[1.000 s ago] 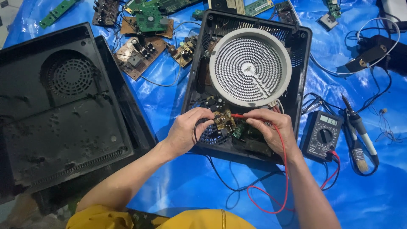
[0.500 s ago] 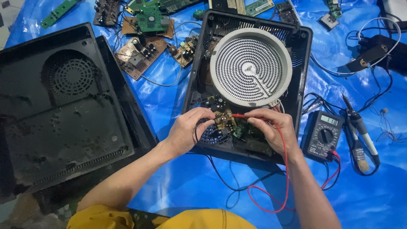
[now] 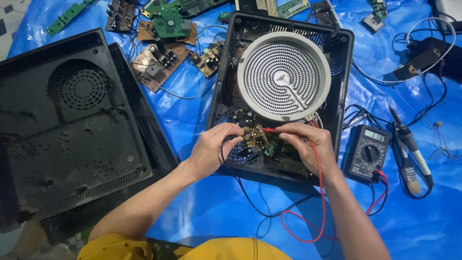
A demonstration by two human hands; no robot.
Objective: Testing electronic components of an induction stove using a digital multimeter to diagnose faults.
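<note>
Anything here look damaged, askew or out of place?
Nothing looks spilled or broken. The cooker lies opened, its dusty black cover set aside at left, loose circuit boards scattered above. The left hand and right hand, holding a red probe, work a small board.

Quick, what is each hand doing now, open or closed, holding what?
Left hand: closed, fingers pinching the black probe lead at the small circuit board.
Right hand: closed on the red probe.
</note>
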